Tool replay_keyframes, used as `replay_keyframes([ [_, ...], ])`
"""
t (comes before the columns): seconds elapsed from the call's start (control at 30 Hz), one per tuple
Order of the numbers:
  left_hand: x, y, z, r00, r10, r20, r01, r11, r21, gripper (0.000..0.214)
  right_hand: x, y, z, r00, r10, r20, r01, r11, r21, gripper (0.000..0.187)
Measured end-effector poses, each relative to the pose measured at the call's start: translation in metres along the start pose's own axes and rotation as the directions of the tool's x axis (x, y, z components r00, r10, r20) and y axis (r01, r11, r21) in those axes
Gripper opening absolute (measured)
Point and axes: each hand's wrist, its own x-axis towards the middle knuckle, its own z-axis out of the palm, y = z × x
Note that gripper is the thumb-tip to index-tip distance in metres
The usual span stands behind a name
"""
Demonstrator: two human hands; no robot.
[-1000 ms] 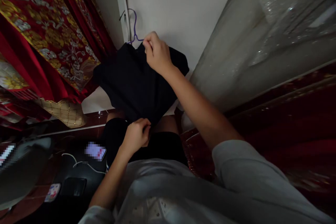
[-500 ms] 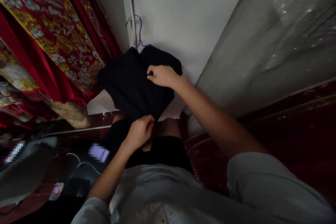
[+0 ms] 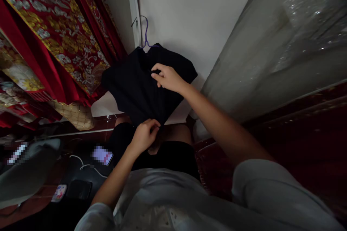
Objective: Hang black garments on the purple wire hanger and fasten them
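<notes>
A black shirt [image 3: 135, 86] hangs on a purple hanger [image 3: 146, 38], whose hook is caught at the edge of a white frame. My right hand [image 3: 168, 77] pinches the cloth at the shirt's upper front, just below the neckline, with thumb and forefinger together. Lower down, my left hand [image 3: 145, 135] has its fingers closed on the bottom part of the shirt, pulling it toward me. Folds run taut between the two hands. The exact bit of cloth under my left fingers is hidden.
Red embroidered curtains [image 3: 62, 36] hang at the left. Beside my left arm, a lit phone [image 3: 102, 155], a white cable [image 3: 81, 162] and a dark flat object [image 3: 79, 189] lie on a black surface. Plastic-wrapped material [image 3: 260, 54] stands at the right.
The shirt's right shoulder has spread farther out to the right. My right fingers have shifted slightly on the cloth, while my left hand keeps nearly the same place.
</notes>
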Motion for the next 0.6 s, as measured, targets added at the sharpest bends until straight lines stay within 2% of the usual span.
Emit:
replay_keyframes([
  [0.07, 0.018, -0.001, -0.018, 0.985, 0.107, -0.138, -0.115, 0.992, -0.051, 0.023, -0.009, -0.003, -0.001, 0.995, -0.062, -0.081, 0.071, 0.99, 0.124, 0.016],
  [0.1, 0.031, 0.001, -0.031, 0.957, 0.167, -0.236, -0.185, 0.981, -0.054, 0.03, -0.012, -0.005, -0.002, 0.989, -0.088, -0.115, 0.106, 0.981, 0.163, 0.016],
  [0.17, 0.062, 0.008, -0.06, 0.865, 0.288, -0.41, -0.322, 0.947, -0.013, 0.037, -0.016, -0.012, -0.005, 0.977, -0.138, -0.162, 0.17, 0.965, 0.201, 0.018],
  [0.2, 0.079, 0.013, -0.074, 0.826, 0.338, -0.452, -0.368, 0.93, 0.023, 0.039, -0.017, -0.015, -0.006, 0.971, -0.161, -0.179, 0.197, 0.959, 0.205, 0.019],
  [0.27, 0.11, 0.022, -0.096, 0.803, 0.413, -0.429, -0.417, 0.904, 0.089, 0.035, -0.016, -0.021, -0.007, 0.958, -0.199, -0.205, 0.241, 0.948, 0.207, 0.023],
  [0.37, 0.142, 0.03, -0.112, 0.822, 0.446, -0.353, -0.428, 0.894, 0.132, 0.025, -0.01, -0.023, -0.002, 0.944, -0.212, -0.254, 0.275, 0.929, 0.248, 0.031],
  [0.5, 0.151, 0.037, -0.109, 0.818, 0.423, -0.39, -0.422, 0.902, 0.094, 0.02, -0.004, -0.016, 0.013, 0.908, -0.09, -0.41, 0.255, 0.894, 0.368, 0.048],
  [0.6, 0.152, 0.041, -0.107, 0.823, 0.412, -0.391, -0.441, 0.897, 0.017, 0.014, -0.004, -0.013, 0.022, 0.899, 0.006, -0.438, 0.201, 0.883, 0.424, 0.05],
])
